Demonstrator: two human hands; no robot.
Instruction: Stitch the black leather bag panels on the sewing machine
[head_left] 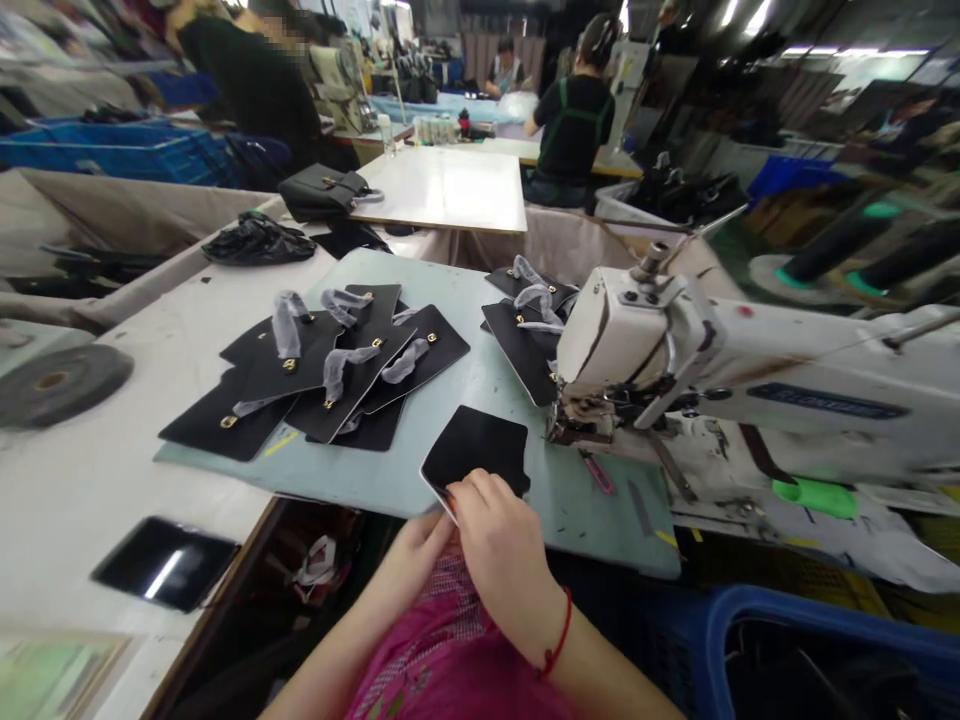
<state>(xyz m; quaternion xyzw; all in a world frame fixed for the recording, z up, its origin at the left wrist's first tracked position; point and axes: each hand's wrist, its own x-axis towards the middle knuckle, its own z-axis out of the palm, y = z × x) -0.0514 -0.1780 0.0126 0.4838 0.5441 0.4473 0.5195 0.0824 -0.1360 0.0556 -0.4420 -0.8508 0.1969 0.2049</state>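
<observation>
A black flat bag panel with a pale cut edge lies at the front of the green-grey work mat. My right hand, with a red cord at the wrist, is closed over its near edge. My left hand is closed at the near left corner of the same panel, its fingertips partly hidden. A small orange spot shows between the hands; I cannot make out what it is. Beyond lies a pile of black bag panels with gold-coloured fittings and handles wrapped in clear plastic.
To the right stands a white sewing machine, more wrapped panels beside its head. A pink cutter lies below the needle area. A black phone and a tape roll are left. A blue basket stands lower right.
</observation>
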